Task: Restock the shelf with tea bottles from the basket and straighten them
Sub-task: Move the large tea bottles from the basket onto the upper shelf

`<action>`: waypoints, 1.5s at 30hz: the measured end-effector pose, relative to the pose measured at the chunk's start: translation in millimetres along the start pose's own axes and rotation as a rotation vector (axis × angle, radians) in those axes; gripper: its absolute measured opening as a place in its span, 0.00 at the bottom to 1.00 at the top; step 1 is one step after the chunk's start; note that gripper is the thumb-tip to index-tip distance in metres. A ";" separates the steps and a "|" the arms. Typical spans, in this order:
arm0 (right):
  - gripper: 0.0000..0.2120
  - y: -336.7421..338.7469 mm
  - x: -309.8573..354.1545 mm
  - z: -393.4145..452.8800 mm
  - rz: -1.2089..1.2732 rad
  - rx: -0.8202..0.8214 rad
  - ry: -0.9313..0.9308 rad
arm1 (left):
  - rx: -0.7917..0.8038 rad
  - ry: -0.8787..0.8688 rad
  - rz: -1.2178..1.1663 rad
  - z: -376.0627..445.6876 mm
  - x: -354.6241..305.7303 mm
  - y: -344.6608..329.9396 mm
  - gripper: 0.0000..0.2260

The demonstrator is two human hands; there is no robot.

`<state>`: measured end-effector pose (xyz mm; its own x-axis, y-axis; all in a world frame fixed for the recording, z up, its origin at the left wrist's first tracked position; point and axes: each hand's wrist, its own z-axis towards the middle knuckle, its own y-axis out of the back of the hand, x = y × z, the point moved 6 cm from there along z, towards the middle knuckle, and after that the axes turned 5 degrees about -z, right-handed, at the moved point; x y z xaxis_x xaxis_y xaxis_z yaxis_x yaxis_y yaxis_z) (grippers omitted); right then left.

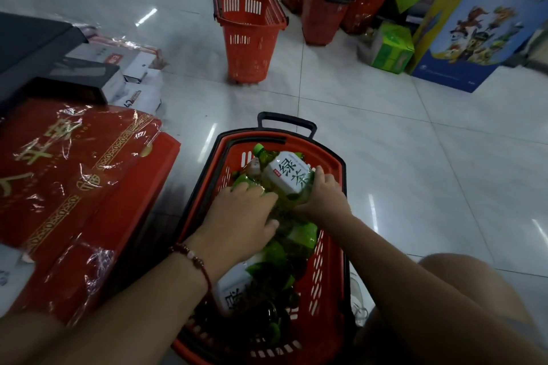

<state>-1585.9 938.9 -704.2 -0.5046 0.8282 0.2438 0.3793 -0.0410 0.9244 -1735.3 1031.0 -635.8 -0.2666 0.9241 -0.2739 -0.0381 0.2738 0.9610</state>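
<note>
A red shopping basket (329, 290) stands on the tiled floor right below me, filled with several green tea bottles. My right hand (324, 194) grips one tea bottle (286, 175) with a white and green label, lifted at the basket's far end, its green cap pointing away. My left hand (240, 216) reaches into the basket beside it, fingers curled over another bottle (247, 182) with a green label; whether it grips it is unclear. More bottles (237, 284) lie lower in the basket. No shelf is in view.
Red gift boxes in plastic wrap (68, 175) are stacked close on the left, with white and black boxes behind them. Another red basket (249, 29) stands on the floor ahead, more red baskets (323, 15) and a blue display stand (480, 24) at the back right.
</note>
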 end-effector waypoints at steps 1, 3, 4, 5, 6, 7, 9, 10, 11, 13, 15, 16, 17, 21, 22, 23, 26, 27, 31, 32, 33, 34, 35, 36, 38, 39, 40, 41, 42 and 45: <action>0.56 0.5 -1.1 3.6 0.003 -0.020 -0.003 | 0.003 0.015 -0.010 0.5 1.8 0.6 0.19; 0.52 1.8 -3.0 9.3 0.058 -0.017 -0.001 | 0.005 0.037 -0.056 0.6 4.2 4.4 0.22; 0.49 0.9 -5.3 10.7 0.112 -0.001 -0.007 | 0.009 0.046 -0.084 0.5 4.9 7.6 0.22; 0.46 -0.2 -7.8 10.2 0.184 0.019 -0.026 | 0.014 0.059 -0.109 0.8 5.3 11.5 0.22; 0.44 -2.7 -11.2 8.4 0.274 0.042 -0.063 | 0.020 0.078 -0.141 1.4 6.6 14.2 0.22; 0.45 -4.3 -13.9 4.2 0.378 0.062 -0.107 | 0.021 0.109 -0.187 1.9 8.5 16.9 0.22; 0.47 -11.8 -19.5 0.0 0.617 0.097 -0.172 | 0.027 0.202 -0.320 2.8 14.8 21.3 0.22; 0.46 -14.4 -19.3 -2.3 0.712 0.123 -0.178 | 0.023 0.240 -0.409 3.8 17.2 23.1 0.22; 0.43 -13.2 -16.7 -7.2 0.787 0.147 -0.169 | 0.013 0.268 -0.504 5.1 18.6 24.9 0.22; 0.29 -3.7 -6.3 -21.8 0.877 0.183 -0.106 | 0.032 0.329 -0.715 7.0 18.7 24.3 0.23; 0.19 9.2 7.6 -38.7 0.939 0.196 0.002 | 0.065 0.403 -0.962 7.1 16.7 20.4 0.28; 0.19 16.3 15.6 -47.6 0.966 0.194 0.058 | 0.074 0.434 -1.074 6.6 14.7 18.3 0.31; 0.22 22.9 24.1 -56.9 0.992 0.194 0.109 | 0.074 0.460 -1.175 5.6 11.7 16.8 0.36; 0.29 39.4 52.6 -89.9 0.988 0.088 0.229 | -0.106 0.557 -1.519 -3.0 5.7 16.7 0.45; 0.31 44.9 57.8 -98.7 0.905 0.016 0.240 | -0.185 0.575 -1.539 -7.3 7.8 17.8 0.41; 0.33 50.3 62.4 -106.6 0.799 -0.048 0.253 | -0.262 0.609 -1.564 -12.1 11.9 18.4 0.35; 0.29 63.3 76.5 -119.4 0.798 -0.071 0.336 | -0.386 0.679 -1.681 -26.4 27.5 19.9 0.28; 0.26 64.5 80.1 -119.4 0.884 -0.011 0.337 | -0.406 0.663 -1.690 -31.1 31.6 24.1 0.27; 0.31 57.2 103.2 -126.4 1.185 0.423 0.332 | -0.480 0.537 -1.568 -58.4 35.5 57.1 0.28; 0.32 57.5 110.4 -130.6 1.197 0.463 0.356 | -0.508 0.510 -1.536 -66.7 36.2 66.4 0.28; 0.33 59.0 117.8 -134.5 1.190 0.462 0.387 | -0.535 0.492 -1.517 -75.6 37.2 76.1 0.28; 0.34 62.7 126.0 -139.8 1.166 0.439 0.421 | -0.561 0.478 -1.501 -84.9 39.3 86.2 0.28; 0.35 67.2 134.1 -144.5 1.135 0.410 0.450 | -0.571 0.464 -1.471 -94.0 41.1 98.0 0.28; 0.36 73.3 143.2 -149.8 1.115 0.393 0.477 | -0.571 0.452 -1.428 -102.5 42.3 111.1 0.30; 0.34 88.9 163.4 -162.6 1.146 0.407 0.540 | -0.549 0.433 -1.332 -120.2 43.4 140.5 0.31; 0.29 98.9 174.5 -169.6 1.181 0.423 0.584 | -0.544 0.430 -1.293 -129.5 44.6 156.2 0.31; 0.25 110.0 185.6 -176.7 1.204 0.428 0.627 | -0.548 0.428 -1.253 -139.1 46.3 172.5 0.30; 0.23 120.8 196.8 -183.2 1.210 0.428 0.676 | -0.555 0.429 -1.215 -149.1 47.9 189.6 0.31; 0.23 132.0 208.6 -190.5 1.211 0.431 0.728 | -0.562 0.431 -1.179 -160.2 48.0 206.9 0.32; 0.27 162.7 245.5 -213.6 1.214 0.469 0.867 | -0.618 0.445 -1.088 -196.0 46.1 258.6 0.42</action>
<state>-1813.8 1016.2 -431.3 0.0576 -0.1399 0.9885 0.9909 -0.1128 -0.0737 -1946.1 1092.2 -392.5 -0.1071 0.1148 -0.9876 -0.8287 0.5385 0.1525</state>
